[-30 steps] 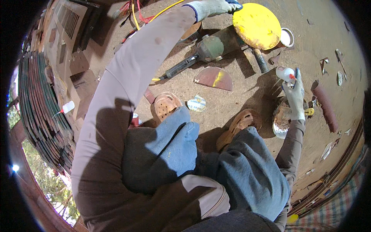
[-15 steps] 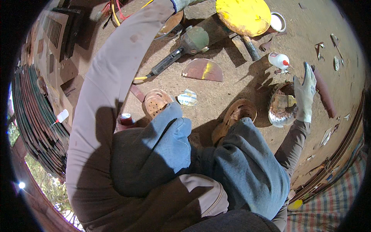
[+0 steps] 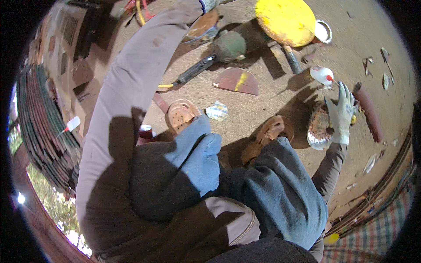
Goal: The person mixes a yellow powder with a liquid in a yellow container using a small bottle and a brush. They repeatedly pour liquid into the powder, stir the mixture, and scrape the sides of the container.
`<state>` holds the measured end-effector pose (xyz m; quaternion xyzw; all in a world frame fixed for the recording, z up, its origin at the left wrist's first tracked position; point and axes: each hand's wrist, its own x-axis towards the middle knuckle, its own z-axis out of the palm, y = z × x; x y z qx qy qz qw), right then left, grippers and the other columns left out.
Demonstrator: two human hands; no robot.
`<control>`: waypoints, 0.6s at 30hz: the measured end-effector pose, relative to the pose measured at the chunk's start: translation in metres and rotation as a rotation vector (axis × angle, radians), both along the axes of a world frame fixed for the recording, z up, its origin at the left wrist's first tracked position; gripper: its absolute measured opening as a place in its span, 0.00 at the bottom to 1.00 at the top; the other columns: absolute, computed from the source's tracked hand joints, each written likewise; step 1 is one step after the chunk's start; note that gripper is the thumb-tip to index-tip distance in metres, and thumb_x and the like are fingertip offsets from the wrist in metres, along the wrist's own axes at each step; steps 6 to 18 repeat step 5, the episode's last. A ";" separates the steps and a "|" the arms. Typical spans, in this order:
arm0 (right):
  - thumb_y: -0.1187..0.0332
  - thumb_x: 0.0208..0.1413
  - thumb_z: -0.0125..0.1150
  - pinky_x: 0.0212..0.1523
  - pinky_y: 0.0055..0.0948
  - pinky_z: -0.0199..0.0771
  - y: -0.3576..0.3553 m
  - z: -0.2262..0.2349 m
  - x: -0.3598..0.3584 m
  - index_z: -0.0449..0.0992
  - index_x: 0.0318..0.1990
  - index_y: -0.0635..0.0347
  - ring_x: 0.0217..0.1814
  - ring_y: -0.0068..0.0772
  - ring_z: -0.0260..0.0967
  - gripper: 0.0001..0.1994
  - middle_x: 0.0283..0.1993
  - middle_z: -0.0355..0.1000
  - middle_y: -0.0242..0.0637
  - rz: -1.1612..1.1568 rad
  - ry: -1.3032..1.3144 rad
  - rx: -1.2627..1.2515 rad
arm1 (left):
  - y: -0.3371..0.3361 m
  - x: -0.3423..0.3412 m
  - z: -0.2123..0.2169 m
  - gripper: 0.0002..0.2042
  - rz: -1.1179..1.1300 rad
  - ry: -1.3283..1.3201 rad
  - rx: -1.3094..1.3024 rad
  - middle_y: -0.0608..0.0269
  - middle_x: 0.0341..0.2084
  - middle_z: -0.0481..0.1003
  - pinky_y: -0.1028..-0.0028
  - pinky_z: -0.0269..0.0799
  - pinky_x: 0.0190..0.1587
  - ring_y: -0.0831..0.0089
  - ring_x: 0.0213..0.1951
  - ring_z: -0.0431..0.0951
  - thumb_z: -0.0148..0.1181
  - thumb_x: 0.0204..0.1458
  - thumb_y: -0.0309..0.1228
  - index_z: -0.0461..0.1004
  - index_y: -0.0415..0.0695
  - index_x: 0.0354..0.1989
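Observation:
My right hand point(image 3: 341, 115), in a whitish work glove, reaches over a round tin point(image 3: 319, 133) with a rusty inside and a pale crusted rim. Its visible fingers are stretched out and the thumb stands apart; the palm side is hidden. A small yellow piece point(image 3: 353, 119) shows at the hand's right edge; whether the hand touches it is unclear. A white bottle with a red tip point(image 3: 320, 75) lies just beyond the fingers. My left hand point(image 3: 209, 4), gloved, is at the top edge with only the cuff area in view; its fingers are cut off.
A yellow-painted disc point(image 3: 286, 22) lies beyond an angle grinder point(image 3: 228, 47). Nearer are a half-round brown plate point(image 3: 237, 81), a crumpled round scrap point(image 3: 217, 111) and a small red pot point(image 3: 145, 132). A reddish-brown tube point(image 3: 369, 114) is right of the tin; an open white tin point(image 3: 323, 32) lies farther off.
My right hand has shifted left and down over the tin, covering more of it. The yellow piece seen inside the tin earlier now shows at the hand's right. My view has shifted slightly.

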<state>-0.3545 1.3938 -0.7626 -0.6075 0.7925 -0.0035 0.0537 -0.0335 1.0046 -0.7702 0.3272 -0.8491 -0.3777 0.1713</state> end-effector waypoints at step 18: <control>0.61 0.50 0.73 0.72 0.47 0.57 0.005 -0.016 -0.009 0.67 0.68 0.53 0.72 0.49 0.59 0.36 0.69 0.65 0.47 -0.042 -0.041 0.023 | -0.005 0.083 0.033 0.14 0.165 -0.329 -0.518 0.47 0.39 0.82 0.60 0.75 0.48 0.55 0.45 0.83 0.62 0.58 0.42 0.82 0.47 0.44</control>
